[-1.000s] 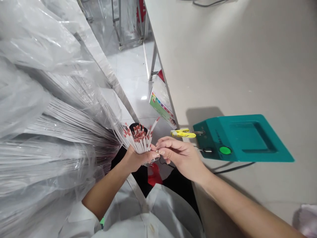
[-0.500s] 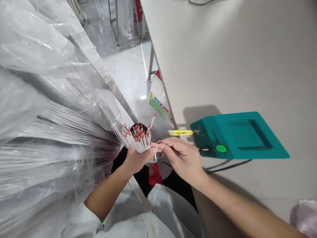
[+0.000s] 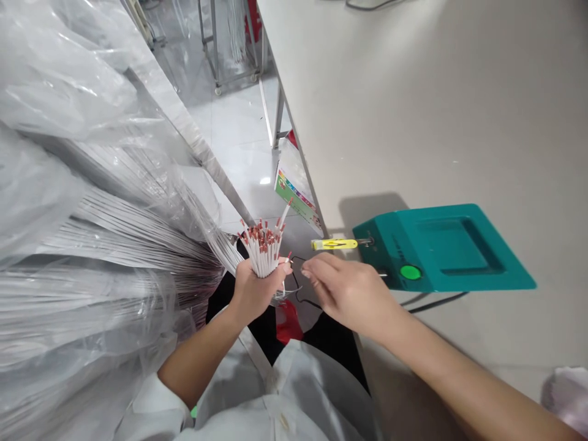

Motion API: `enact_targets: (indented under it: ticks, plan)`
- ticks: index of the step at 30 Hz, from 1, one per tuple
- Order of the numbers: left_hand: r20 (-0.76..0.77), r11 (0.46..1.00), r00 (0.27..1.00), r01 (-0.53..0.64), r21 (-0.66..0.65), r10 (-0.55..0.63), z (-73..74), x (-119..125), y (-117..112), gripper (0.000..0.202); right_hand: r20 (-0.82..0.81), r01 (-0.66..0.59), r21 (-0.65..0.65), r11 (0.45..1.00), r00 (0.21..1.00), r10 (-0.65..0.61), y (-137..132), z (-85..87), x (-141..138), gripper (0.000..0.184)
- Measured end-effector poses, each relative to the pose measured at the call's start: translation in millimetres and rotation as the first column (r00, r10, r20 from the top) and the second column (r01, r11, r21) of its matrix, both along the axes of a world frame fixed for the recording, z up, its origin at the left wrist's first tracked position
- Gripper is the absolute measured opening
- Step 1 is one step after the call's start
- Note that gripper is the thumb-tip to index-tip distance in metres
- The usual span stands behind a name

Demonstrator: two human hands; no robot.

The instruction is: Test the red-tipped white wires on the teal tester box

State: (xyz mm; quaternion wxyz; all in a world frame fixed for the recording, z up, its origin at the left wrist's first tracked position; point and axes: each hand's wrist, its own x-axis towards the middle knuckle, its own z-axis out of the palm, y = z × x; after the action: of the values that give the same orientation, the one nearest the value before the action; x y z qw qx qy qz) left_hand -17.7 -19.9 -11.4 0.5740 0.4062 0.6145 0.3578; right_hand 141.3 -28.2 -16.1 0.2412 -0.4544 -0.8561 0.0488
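Observation:
My left hand (image 3: 252,296) is closed around a bundle of white wires (image 3: 263,256) whose reddish-brown ends point up and away from me. One wire stands out longer than the rest at the bundle's right side. By my left thumb, a single short wire end (image 3: 290,257) pokes out to the right. My right hand (image 3: 351,293) is just right of it, apart from the bundle, with thumb and fingers pinched together. Whatever lies between those fingertips is too small or hidden to make out. Beyond this hand, a yellow clip (image 3: 337,244) sticks out from a teal device (image 3: 413,245).
The device sits on a pale table (image 3: 413,122) and has a green round button (image 3: 410,272). Long white wires (image 3: 138,239) under clear plastic sheeting (image 3: 55,79) fill the left side. A printed box (image 3: 298,196) stands below the table edge, near a wheeled metal rack (image 3: 215,55).
My right hand has drawn away to the right from my left thumb, still pinched. The bundle in my left hand has tipped slightly more upright, and a short wire end now shows beside the thumb.

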Motion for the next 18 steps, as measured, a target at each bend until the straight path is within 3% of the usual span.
enact_targets:
  ticks: [3, 5, 11, 15, 18]
  plan:
    - [0.006, 1.0, 1.0, 0.018, 0.015, -0.018, -0.7, -1, -1, 0.012, -0.285, 0.081, -0.082, 0.993, 0.953, -0.101, -2, 0.5, -4, 0.015]
    - [0.009, 0.998, 0.999, 0.035, 0.052, -0.035, -4.2, 0, -3, 0.013, -0.367, 0.098, -0.128, 0.987, 0.92, -0.139, -3, 1.1, -8, 0.013]
    - [0.012, 0.99, 0.996, 0.082, 0.112, -0.084, -10.5, 3, -7, 0.012, -0.46, 0.146, -0.256, 0.955, 0.851, -0.254, -4, 0.9, -18, 0.008]
    - [-0.01, 0.997, 0.999, 0.041, 0.069, -0.041, -7.0, 3, -6, 0.014, -0.469, 0.163, -0.466, 0.87, 0.788, -0.399, -5, 0.7, -19, 0.013]
    - [0.002, 0.998, 1.0, 0.021, 0.067, -0.021, -6.9, 1, -6, 0.014, -0.461, 0.14, -0.553, 0.822, 0.77, -0.441, -5, 0.4, -20, 0.018]
